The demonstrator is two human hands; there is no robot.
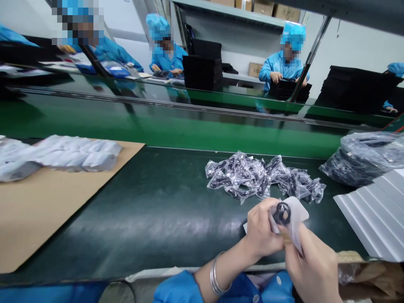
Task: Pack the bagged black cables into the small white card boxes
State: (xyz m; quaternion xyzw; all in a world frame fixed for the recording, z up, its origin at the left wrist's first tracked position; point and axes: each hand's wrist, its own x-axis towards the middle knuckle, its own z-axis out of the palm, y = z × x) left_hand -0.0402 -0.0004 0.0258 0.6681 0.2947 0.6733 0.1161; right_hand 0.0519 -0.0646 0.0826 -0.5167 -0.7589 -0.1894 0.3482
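My left hand [263, 229] is closed round a small white carton [299, 210] with a rounded flap, held above the bench near its front edge. A coiled black cable [282, 213] shows in the carton's mouth. My right hand [312, 261] grips the same carton from the right side, thumb and fingers against its white wall. Just beyond my hands lies a pile of black cables in clear plastic bags [249, 174]. To the right, flat white cartons [375, 212] lie in an overlapping stack.
Several white packages [85, 153] sit on a brown cardboard sheet [63, 198] at the left. A large clear bag with dark contents [362, 158] lies at the right. A green barrier [176, 126] runs behind the dark green bench [151, 219]. Several people in blue work beyond it.
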